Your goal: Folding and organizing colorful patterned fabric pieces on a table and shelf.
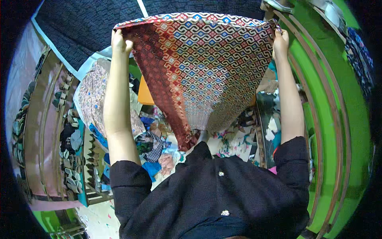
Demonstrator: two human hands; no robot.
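Stretched between my raised arms is a piece of patterned fabric, white and black lattice with red and blue diamonds and a dark red band down its left side. My left hand is closed on its upper left corner, the thumb showing on the near side. At the upper right corner, my right hand grips the cloth with curled fingers. The top edge runs nearly straight between both hands, and the rest hangs down and narrows toward my chest. What lies straight behind the cloth is hidden.
A pale flowered cloth bundle is left of my forearm. Fabric scraps lie scattered below. Wooden racks with many small items stand at left. Wooden rails run along the green wall at right. A dark textured panel is ahead.
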